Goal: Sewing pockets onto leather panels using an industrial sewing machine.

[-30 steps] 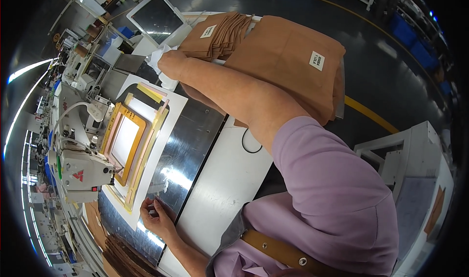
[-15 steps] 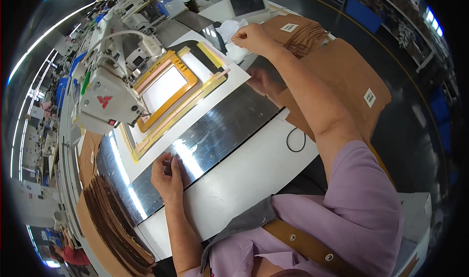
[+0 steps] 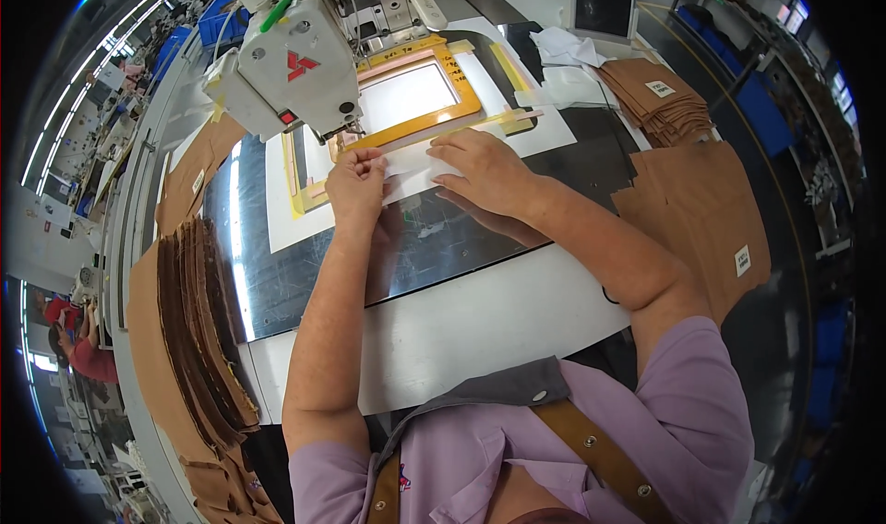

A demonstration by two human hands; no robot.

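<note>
My left hand (image 3: 356,190) pinches the left end of a thin white sheet (image 3: 408,163), just in front of an orange clamp frame (image 3: 420,121). At the sheet's other end my right hand (image 3: 487,175) curls its fingers and thumb around the edge. Beneath both hands lies a shiny metal plate (image 3: 429,238). The frame rests on a white board (image 3: 288,224) with yellow tape strips along it. Over the frame's left corner stands the white head of a sewing machine (image 3: 300,67), its needle area close to my left fingers.
Brown fabric pieces are stacked at the left (image 3: 175,330). More brown pieces (image 3: 651,99) lie at the far right, with a large brown pile (image 3: 706,219) nearer me. Crumpled white sheets (image 3: 568,48) sit at the back right, before a dark panel (image 3: 604,2).
My right hand has come from the white sheets at the far right to the frame's front. My left hand has moved forward to meet it. A white sheet now spans them. The view has turned.
</note>
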